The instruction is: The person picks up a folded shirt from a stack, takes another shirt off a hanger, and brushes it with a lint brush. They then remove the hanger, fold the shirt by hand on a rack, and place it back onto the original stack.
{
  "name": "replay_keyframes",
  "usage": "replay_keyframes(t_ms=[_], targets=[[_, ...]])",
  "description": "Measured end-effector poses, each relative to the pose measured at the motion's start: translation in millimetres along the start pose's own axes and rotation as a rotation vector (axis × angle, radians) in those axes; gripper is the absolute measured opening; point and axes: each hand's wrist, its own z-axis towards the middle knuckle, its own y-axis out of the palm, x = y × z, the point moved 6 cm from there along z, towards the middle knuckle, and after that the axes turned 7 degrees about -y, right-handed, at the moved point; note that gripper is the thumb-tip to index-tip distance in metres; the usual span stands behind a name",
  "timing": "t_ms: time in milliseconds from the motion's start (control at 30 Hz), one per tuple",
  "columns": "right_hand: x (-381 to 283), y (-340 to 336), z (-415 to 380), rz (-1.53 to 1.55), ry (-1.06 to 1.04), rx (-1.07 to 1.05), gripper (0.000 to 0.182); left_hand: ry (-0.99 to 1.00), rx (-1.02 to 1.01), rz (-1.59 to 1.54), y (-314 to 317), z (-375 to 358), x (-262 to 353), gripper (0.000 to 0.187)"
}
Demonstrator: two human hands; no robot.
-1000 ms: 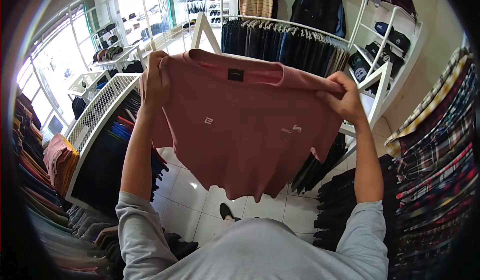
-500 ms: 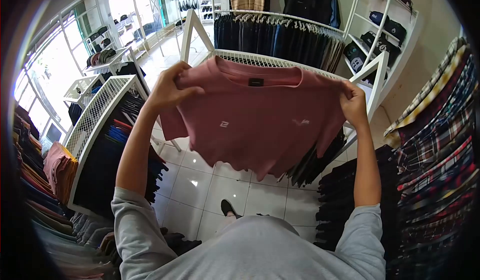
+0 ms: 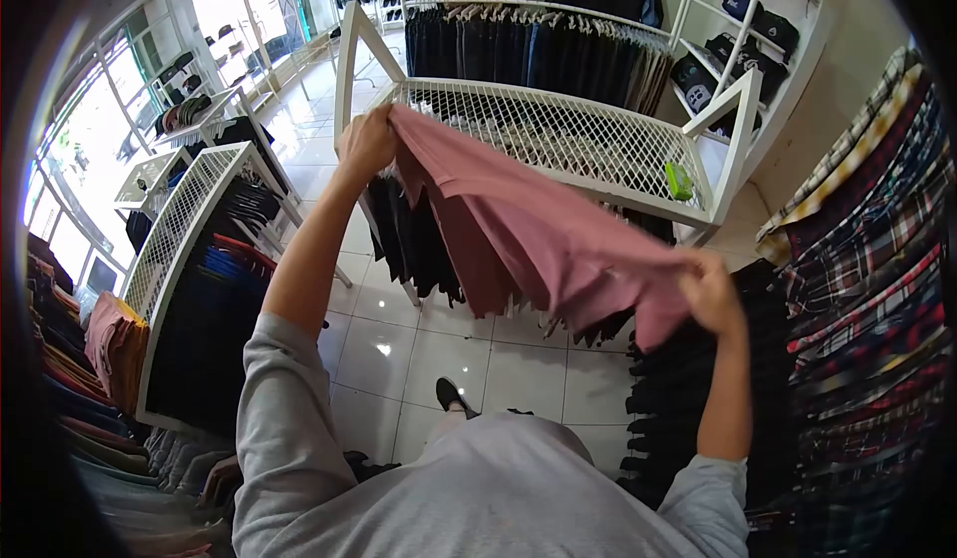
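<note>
in front of the mesh-topped rack (image 3: 558, 135), your left hand (image 3: 367, 141) and right hand (image 3: 713, 297) are gripping the pink t-shirt (image 3: 553, 224).

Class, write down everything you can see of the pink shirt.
The pink shirt looks like soft, thin cloth, with no print visible. The left hand grips one end, the right hand the other, lower in the view. Between them it slants in loose folds, its wavy lower part hanging free, before the white mesh rack. Its right end is blurred.
</note>
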Motion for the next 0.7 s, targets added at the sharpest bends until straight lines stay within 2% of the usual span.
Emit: replay_keyframes(t_ms=[33, 67, 100, 133, 167, 200, 233, 267, 300, 333, 400, 433, 500, 533, 567, 633, 700], targets=[[-4.1, 23.7, -10.6, 0.119, 0.046, -0.114, 0.03, -0.104, -0.087, -0.36, 1.4, 0.6, 4.9, 0.033], [-6.8, 48.6, -20.3, 0.068, -0.039, -0.286, 0.031, -0.105, -0.083, -0.356, 0.8, -1.1, 11.9, 0.033], [-9.4, 71.4, -25.0, 0.016, -0.13, -0.458, 0.033, 0.02, -0.206, -0.672, 2.2, -4.1, 27.2, 0.033], [-15.5, 86.5, -23.1, 0.024, -0.077, -0.562, 0.037, 0.153, -0.328, -0.984, -3.9, -11.4, 46.9, 0.033], [-20.8, 98.8, -22.5, 0.031, -0.024, -0.665, 0.043, 0.21, -0.372, -1.058, -9.6, -20.9, 59.3, 0.033], [-13.6, 101.2, -11.4, 0.123, -0.084, -0.519, 0.053, 0.268, -0.419, -1.131, -22.9, -36.9, 77.9, 0.033], [-6.0, 100.5, 5.9, 0.056, -0.018, -0.422, 0.061, 0.266, -0.417, -1.122, -37.0, -49.2, 93.0, 0.033], [8.9, 101.3, 26.6, 0.103, -0.111, -0.211, 0.072, 0.309, -0.563, -1.194, -48.5, -66.3, 113.8, 0.034], [19.0, 99.6, 50.7, 0.183, -0.042, -0.057, 0.082, 0.349, -0.711, -1.265, -54.7, -81.9, 130.4, 0.037], [21.5, 96.2, 71.8, 0.184, -0.159, 0.165, 0.086, 0.34, -0.709, -1.26, -57.4, -89.4, 137.6, 0.037], [34.0, 102.4, 111.3, 0.167, -0.141, 0.33, 0.074, 0.498, -0.713, -1.236, -69.9, -102.8, 152.9, 0.044], [31.7, 105.6, 126.6, 0.171, -0.152, 0.322, 0.074, 0.497, -0.699, -1.231, -76.3, -106.7, 154.4, 0.044], [27.7, 130.1, 149.5, 0.779, -0.131, 0.076, 0.059, 0.577, -0.784, -1.222, -85.1, -119.4, 158.3, 0.043], [20.0, 136.7, 156.5, 0.8, -0.209, 0.043, 0.045, 0.584, -0.785, -1.244, -88.5, -119.8, 155.7, 0.043], [16.4, 139.1, 162.3, 0.803, -0.216, 0.033, 0.045, 0.583, -0.774, -1.241, -90.9, -118.9, 150.6, 0.043], [14.9, 132.8, 167.9, 0.87, -0.186, 0.218, 0.036, 0.514, -0.679, -1.21, -92.9, -114.3, 130.4, 0.044], [-0.2, 120.6, 172.7, 0.832, -0.231, 0.215, 0.03, 0.49, -0.659, -1.174, -96.8, -110.2, 106.1, 0.042]])
